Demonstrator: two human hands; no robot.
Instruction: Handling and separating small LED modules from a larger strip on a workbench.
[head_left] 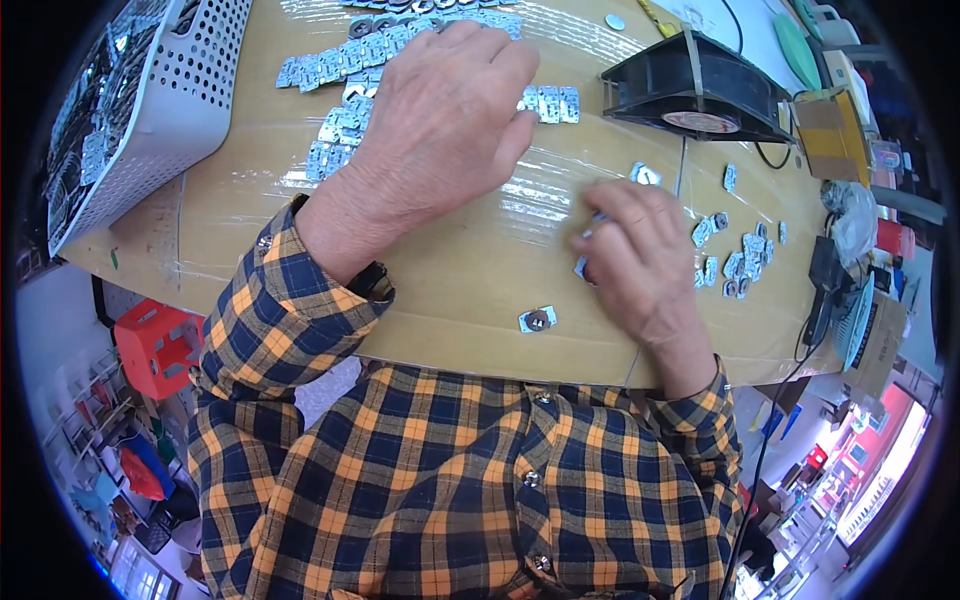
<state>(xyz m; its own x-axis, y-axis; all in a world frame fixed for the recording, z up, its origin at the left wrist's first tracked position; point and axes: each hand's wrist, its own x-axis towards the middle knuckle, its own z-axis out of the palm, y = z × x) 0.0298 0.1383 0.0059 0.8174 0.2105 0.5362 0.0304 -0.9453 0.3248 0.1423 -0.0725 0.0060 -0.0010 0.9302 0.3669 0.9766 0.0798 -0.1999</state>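
My left hand [445, 110] is over the rows of small metal plates [350, 60] at the far side of the table. Its fingers curl inward, and whatever they may hold is hidden beneath them. My right hand [645, 260] is closer to me and smeared by motion. Its thumb and fingers are pinched on a small metal plate [597, 222], of which only a bluish edge shows. Another plate lies partly covered under those fingers. On the near part of the table sits a single plate with a dark round piece [538, 320] on it.
A white perforated basket [185, 100] full of metal parts stands at the left. A black fan [700, 95] is at the back right. Loose plates [752, 255] lie scattered right of my right hand. A black cable and adapter [824, 275] run along the right edge.
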